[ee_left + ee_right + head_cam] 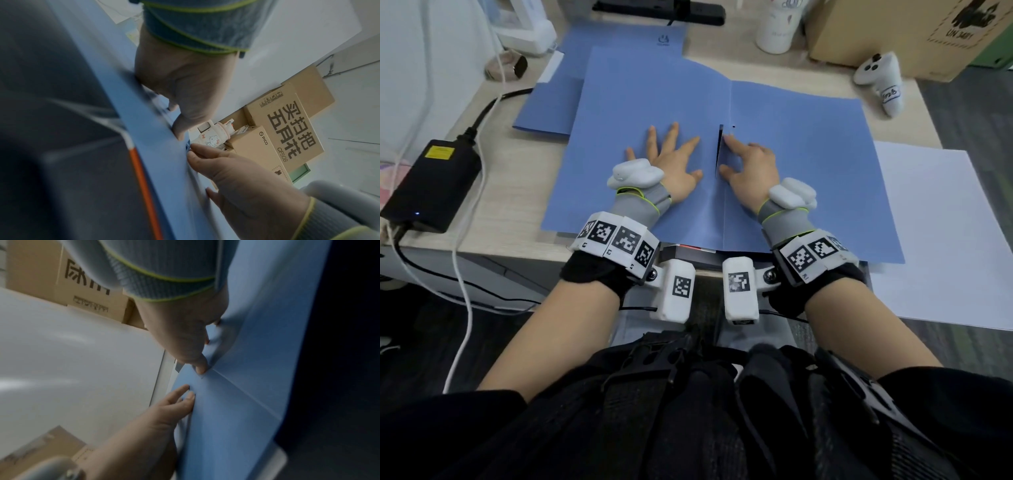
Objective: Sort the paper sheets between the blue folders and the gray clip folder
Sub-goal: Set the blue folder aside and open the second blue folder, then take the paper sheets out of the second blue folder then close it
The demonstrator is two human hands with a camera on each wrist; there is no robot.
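Observation:
An open blue folder (791, 154) lies flat on the desk in front of me. My left hand (671, 157) rests flat on its left half with the fingers spread. My right hand (746, 164) is at the spine, where index fingertip and thumb touch a thin dark strip (719, 150); the other fingers are curled. In the right wrist view my right hand (185, 329) presses its index finger on the folder's (257, 353) fold. A second blue folder (551, 102) lies behind on the left. A white paper sheet (935, 222) lies to the right, overhanging the desk edge.
A black power adapter (431, 185) with cables sits at the desk's left. At the back stand a white cup (777, 27) and a cardboard box (911, 31), with a white controller (883, 78) beside them. Something dark with a red edge (688, 251) peeks from under the folder's front.

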